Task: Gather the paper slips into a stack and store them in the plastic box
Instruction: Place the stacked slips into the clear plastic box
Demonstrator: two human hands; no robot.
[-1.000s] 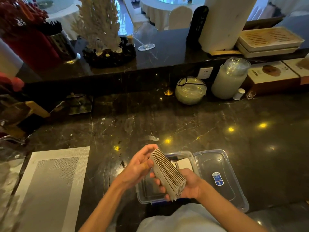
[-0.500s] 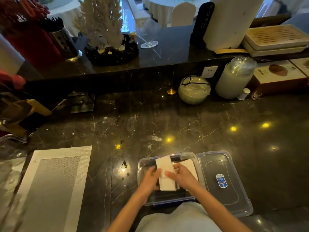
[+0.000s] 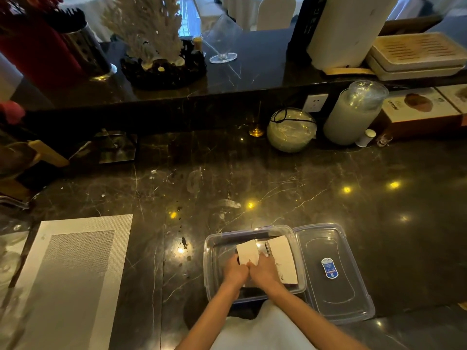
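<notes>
Clear plastic forms the box [image 3: 255,232] that sits at the near edge of the worktop [image 3: 278,185], directly in front of the person, with its lid [image 3: 333,271] laid flat against its right side so the opening stays free. Both hands are down inside it: the left hand [image 3: 235,272] and the right hand [image 3: 264,270] press together around the stack of paper slips [image 3: 247,252], gripping it from either side, probably to keep the edges square while it is set on the floor of the box. A second pile of slips [image 3: 281,261] already lies in the right half of the box, which suggests the held stack is being seated just beside it. The worktop is dark polished marble with pale veins, mirroring ceiling lights as yellow spots. A grey woven placemat [image 3: 73,276] lies at the near left corner. Along the far edge stand a glass bowl [image 3: 290,130] and a lidded jar [image 3: 353,112] under a raised ledge; beyond it, dining chairs are visible
</notes>
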